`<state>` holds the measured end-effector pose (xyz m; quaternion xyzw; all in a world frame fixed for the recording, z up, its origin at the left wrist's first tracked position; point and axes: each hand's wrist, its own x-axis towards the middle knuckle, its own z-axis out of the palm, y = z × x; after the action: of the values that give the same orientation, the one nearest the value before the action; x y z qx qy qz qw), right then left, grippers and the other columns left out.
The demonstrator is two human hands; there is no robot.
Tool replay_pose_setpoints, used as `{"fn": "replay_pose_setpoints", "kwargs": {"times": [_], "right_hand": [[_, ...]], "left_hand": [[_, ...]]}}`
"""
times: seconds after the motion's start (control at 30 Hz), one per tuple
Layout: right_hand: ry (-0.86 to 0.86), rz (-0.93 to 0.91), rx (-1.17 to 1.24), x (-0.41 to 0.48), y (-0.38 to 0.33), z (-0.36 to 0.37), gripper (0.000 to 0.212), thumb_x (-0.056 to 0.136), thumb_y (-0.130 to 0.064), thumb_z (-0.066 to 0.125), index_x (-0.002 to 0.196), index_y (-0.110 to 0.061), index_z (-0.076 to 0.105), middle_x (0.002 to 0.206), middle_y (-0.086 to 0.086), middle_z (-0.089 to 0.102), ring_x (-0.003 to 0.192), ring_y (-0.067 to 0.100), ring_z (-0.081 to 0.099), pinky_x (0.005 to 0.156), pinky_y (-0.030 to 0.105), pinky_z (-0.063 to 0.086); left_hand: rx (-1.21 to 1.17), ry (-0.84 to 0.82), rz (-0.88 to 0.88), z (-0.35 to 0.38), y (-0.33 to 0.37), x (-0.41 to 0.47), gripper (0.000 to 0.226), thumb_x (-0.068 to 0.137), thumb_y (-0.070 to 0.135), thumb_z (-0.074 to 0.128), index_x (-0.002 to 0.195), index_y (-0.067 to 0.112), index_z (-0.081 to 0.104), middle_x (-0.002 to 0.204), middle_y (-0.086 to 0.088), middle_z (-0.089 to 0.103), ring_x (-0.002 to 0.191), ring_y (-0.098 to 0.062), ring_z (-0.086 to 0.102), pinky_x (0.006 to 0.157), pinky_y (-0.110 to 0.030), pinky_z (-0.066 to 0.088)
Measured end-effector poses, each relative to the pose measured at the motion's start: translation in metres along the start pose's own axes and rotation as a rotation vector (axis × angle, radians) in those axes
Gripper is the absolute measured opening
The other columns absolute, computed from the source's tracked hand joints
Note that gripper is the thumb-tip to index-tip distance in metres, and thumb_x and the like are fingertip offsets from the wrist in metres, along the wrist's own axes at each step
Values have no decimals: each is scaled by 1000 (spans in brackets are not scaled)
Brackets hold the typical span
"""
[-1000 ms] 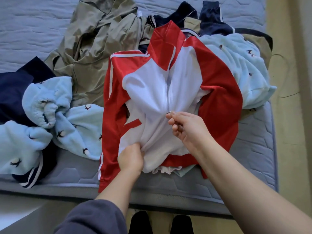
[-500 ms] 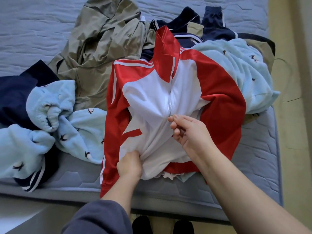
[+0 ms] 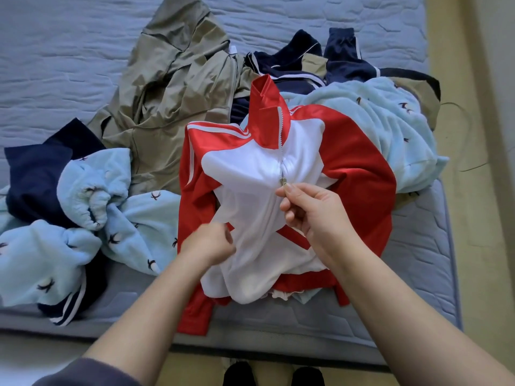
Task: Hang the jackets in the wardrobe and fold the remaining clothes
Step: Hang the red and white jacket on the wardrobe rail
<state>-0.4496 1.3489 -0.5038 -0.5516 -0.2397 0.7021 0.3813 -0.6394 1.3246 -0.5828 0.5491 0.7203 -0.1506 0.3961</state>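
A red and white track jacket (image 3: 359, 174) lies front-up on the mattress (image 3: 418, 246) near its front edge, collar pointing away from me. My right hand (image 3: 315, 213) pinches the metal zipper pull (image 3: 283, 181) at mid chest. My left hand (image 3: 211, 243) grips the white front panel lower down, left of the zipper. An olive jacket (image 3: 172, 107) lies crumpled behind and to the left. Light blue fleece garments with small dark bird prints lie at the left (image 3: 83, 218) and right (image 3: 390, 129). Navy clothes (image 3: 306, 68) sit behind the collar.
A navy garment (image 3: 36, 174) lies at the far left under the fleece. The yellowish floor (image 3: 479, 218) runs along the right side of the mattress. My dark shoes (image 3: 267, 374) stand at the bed's front edge.
My right hand has drawn the zipper pull up the jacket front, closing it further. My left hand has shifted slightly on the lower white fabric.
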Motion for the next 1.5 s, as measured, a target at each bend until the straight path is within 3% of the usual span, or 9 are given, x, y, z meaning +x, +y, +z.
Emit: {"fn": "replay_pose_setpoints", "kwargs": {"times": [0.2,0.37,0.5,0.73,0.83,0.97,1.17,1.33,1.5], "right_hand": [[22,-26,-120,-18,-2,7,19,94,-7,55,81,-4,68,56,0,59,43,5,48,48,17,42],[19,-44,-234,-30,1,9,18,94,-4,55,83,0,69,56,1,60,43,7,49,47,18,41],[33,-46,-277,-35,8,3,19,93,-5,56,82,2,69,54,-1,61,44,8,50,48,18,42],[142,89,-416,-39,15,-19,23,93,-10,56,79,2,70,56,-1,62,51,11,52,51,19,42],[170,98,-523,-37,2,-13,19,90,-16,58,80,-5,70,65,-3,66,63,12,57,62,26,49],[296,-23,-728,-40,-34,7,30,86,-27,60,114,-18,57,107,-2,61,102,17,58,87,33,46],[344,-158,-1059,-34,-81,67,72,83,-53,55,139,-18,29,134,5,52,124,29,48,99,47,33],[122,32,-909,-70,-94,81,49,91,-29,57,131,-9,36,122,13,56,101,31,58,79,35,51],[-69,35,-259,-160,-128,90,45,81,14,29,108,-18,48,100,9,55,55,19,63,48,29,52]], "left_hand": [[-437,420,231,-104,83,-20,8,80,23,56,75,18,58,77,3,66,80,-22,65,76,-38,54],[-390,361,73,-119,136,10,59,76,53,61,112,9,46,100,-5,60,90,-28,62,78,-38,53],[-342,250,-65,-109,137,30,36,82,23,50,110,2,59,108,-15,67,93,-35,67,82,-43,56],[-1540,100,-113,-109,112,-11,25,93,7,37,72,12,50,46,0,58,38,-10,57,45,-23,51],[-1738,8,-76,-113,93,-40,33,94,12,32,77,10,59,63,-1,68,66,-13,66,69,-27,55],[-1834,-56,-20,-117,76,-84,45,91,21,37,126,4,59,124,-12,62,115,-26,59,106,-40,41],[-1883,-99,45,-142,67,-171,28,90,26,39,86,11,62,91,-6,58,97,-21,52,103,-36,39],[-1980,58,101,-154,62,-260,32,90,30,40,77,12,64,88,-5,63,92,-21,59,103,-39,41],[-2073,351,99,-149,49,-371,32,82,38,60,89,12,76,101,-13,72,91,-25,70,83,-42,56]]}}
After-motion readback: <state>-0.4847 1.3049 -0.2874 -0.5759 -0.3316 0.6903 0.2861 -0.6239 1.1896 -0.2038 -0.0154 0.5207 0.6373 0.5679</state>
